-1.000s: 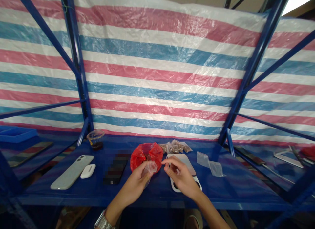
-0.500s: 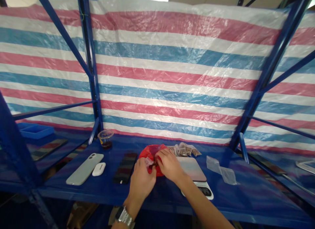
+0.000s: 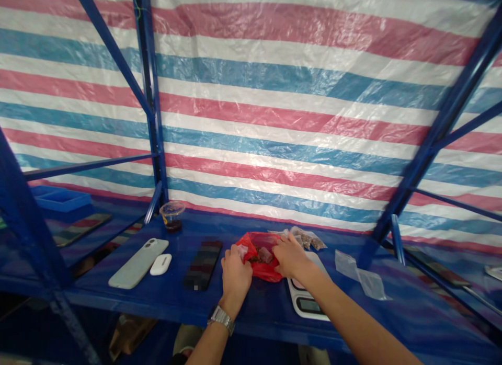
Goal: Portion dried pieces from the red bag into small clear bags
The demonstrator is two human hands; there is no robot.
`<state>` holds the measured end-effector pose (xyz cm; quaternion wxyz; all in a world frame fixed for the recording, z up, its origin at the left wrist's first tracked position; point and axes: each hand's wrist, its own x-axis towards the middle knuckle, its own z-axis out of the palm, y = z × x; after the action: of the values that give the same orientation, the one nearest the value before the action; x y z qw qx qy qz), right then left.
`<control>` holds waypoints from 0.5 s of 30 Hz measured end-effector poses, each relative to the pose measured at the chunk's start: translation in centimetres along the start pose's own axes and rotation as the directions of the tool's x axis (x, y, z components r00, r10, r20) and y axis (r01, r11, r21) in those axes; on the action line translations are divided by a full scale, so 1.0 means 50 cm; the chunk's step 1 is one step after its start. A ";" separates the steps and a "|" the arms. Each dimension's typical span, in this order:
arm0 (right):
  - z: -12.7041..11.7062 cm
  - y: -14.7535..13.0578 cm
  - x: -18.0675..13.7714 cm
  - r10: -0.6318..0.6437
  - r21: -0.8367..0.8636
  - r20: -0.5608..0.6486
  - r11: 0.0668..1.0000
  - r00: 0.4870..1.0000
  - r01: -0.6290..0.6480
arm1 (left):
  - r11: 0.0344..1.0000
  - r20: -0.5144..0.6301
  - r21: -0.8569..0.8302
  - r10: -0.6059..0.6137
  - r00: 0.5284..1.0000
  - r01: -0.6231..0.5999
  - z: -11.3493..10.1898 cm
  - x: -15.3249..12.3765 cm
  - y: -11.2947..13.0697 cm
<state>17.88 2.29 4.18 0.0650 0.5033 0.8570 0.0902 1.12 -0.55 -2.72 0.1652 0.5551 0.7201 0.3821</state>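
Observation:
A red plastic bag (image 3: 266, 272) lies spread open on the blue shelf, with small brown pieces and a crumpled translucent packet (image 3: 264, 255) inside. My left hand (image 3: 236, 273) is closed on the bag's left edge, where a bit of clear plastic (image 3: 243, 251) shows by the fingers. On the opposite side, my right hand (image 3: 292, 258) grips the right edge; its fingertips are partly hidden. Beneath my right forearm stands a white kitchen scale (image 3: 309, 306), partly covered by the arm. Several filled clear bags (image 3: 309, 238) lie just behind my right hand.
Two flat clear bags (image 3: 358, 273) lie right of the scale. To the left are a dark phone (image 3: 204, 265), a white earbud case (image 3: 160, 264), a pale green phone (image 3: 139, 263) and a clear cup of dark liquid (image 3: 172, 217). Blue shelf posts (image 3: 151, 103) rise behind; striped sheeting hangs at the back.
My hands have moved apart, and the red bag is spread wider, so its contents show. My right hand has shifted to the bag's right edge. The view has tilted down slightly.

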 end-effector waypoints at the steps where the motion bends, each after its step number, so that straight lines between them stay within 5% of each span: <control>1: -0.005 0.002 0.000 0.019 0.002 0.020 1.000 1.000 -0.019 | 0.997 0.017 -0.076 -0.014 1.000 0.015 0.000 0.001 0.003; 6: -0.006 -0.007 0.024 0.044 0.037 -0.107 0.999 0.993 -0.040 | 0.957 -0.011 -0.286 -0.051 0.999 0.045 0.006 0.002 0.012; 15: 0.027 -0.002 0.031 -0.177 -0.138 -0.162 0.978 0.971 0.155 | 0.870 0.084 -0.459 -0.161 0.983 0.182 0.034 0.018 -0.010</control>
<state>17.31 3.72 2.80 0.0286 0.4150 0.8911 0.1814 1.61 0.85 -4.01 0.3417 0.4414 0.6504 0.5152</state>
